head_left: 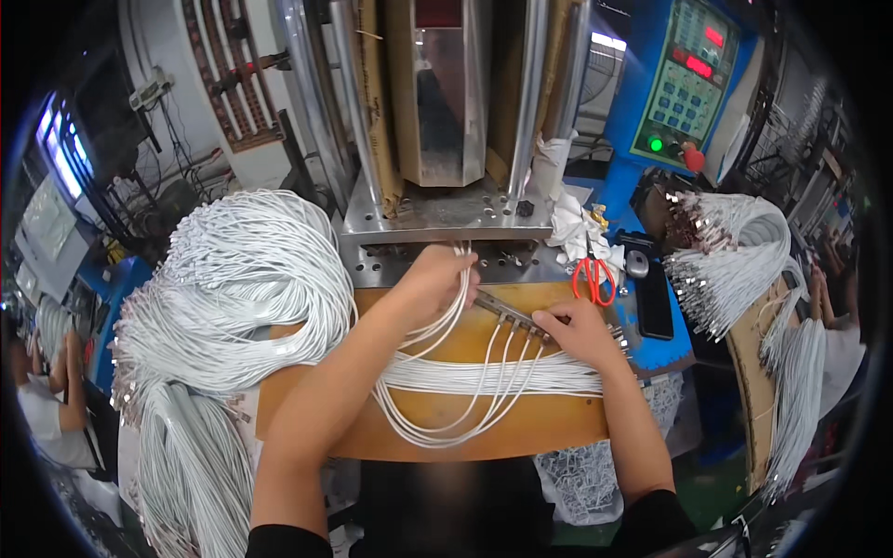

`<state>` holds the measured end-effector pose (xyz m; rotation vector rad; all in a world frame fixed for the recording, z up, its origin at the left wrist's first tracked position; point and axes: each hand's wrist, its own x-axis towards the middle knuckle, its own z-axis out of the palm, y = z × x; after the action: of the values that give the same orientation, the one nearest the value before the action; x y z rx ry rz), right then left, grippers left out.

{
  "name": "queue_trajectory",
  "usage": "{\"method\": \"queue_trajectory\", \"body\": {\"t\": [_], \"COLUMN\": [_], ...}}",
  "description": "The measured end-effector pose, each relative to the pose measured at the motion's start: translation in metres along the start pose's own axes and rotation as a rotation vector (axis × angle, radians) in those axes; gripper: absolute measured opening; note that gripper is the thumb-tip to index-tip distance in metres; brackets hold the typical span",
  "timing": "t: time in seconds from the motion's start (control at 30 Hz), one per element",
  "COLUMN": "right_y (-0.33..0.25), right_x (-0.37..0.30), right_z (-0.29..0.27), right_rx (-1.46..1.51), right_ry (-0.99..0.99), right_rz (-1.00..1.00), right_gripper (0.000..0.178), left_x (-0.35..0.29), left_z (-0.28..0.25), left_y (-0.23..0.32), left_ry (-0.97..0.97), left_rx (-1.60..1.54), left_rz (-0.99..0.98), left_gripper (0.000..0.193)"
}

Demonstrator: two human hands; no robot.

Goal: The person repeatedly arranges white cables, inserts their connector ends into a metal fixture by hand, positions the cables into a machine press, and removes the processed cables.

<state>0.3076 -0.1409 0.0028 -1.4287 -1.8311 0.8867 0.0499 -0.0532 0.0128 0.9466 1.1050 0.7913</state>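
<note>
In front of the press opening, my left hand (439,283) is closed round a few thin white cables (453,318), which loop down toward the board. My right hand (582,333) grips the right end of a narrow metal bar (502,307), thumb on top. Several white cables run from the bar's near edge and curve down and left in loose loops. Under them, a flat bundle of white cables (502,374) lies across the orange-brown board (521,437). The bar's left end reaches close to my left fingers. My left fingertips are partly hidden.
The steel press (446,219) stands just ahead. A large heap of white cables (251,270) fills the left side. To the right are red-handled scissors (593,282), a black phone (655,299), a blue control panel (684,79) and hanging cable bundles (730,251).
</note>
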Motion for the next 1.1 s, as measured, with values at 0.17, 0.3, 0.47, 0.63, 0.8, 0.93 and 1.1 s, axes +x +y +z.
{"method": "queue_trajectory", "body": {"t": [0.17, 0.3, 0.47, 0.63, 0.8, 0.93, 1.1], "right_y": [-0.008, 0.007, 0.009, -0.014, 0.04, 0.027, 0.029], "right_x": [0.003, 0.008, 0.027, 0.119, 0.215, 0.224, 0.242], "right_z": [0.002, 0.006, 0.003, 0.003, 0.011, 0.037, 0.042], "right_rx": [-0.082, -0.135, -0.104, -0.556, -0.768, -0.684, -0.717], "right_ry": [0.01, 0.033, -0.11, 0.122, 0.116, 0.31, 0.261], "right_rz": [-0.004, -0.047, 0.06, -0.438, -0.297, -0.362, -0.293], "right_gripper": [0.029, 0.029, 0.027, 0.033, 0.039, 0.04, 0.039], "left_x": [-0.012, -0.018, -0.025, -0.012, -0.011, -0.02, -0.015], "left_z": [-0.02, -0.01, -0.008, -0.021, -0.01, -0.008, -0.009], "left_y": [-0.028, -0.028, -0.023, -0.039, -0.035, -0.029, -0.023], "left_ry": [-0.086, -0.038, -0.029, -0.05, -0.081, -0.036, -0.039], "left_rx": [0.162, 0.094, 0.128, 0.129, 0.05, -0.084, -0.073], "left_rz": [0.189, 0.185, 0.237, 0.332, 0.318, 0.207, 0.303], "left_gripper": [0.019, 0.019, 0.02, 0.021, 0.023, 0.024, 0.021]}}
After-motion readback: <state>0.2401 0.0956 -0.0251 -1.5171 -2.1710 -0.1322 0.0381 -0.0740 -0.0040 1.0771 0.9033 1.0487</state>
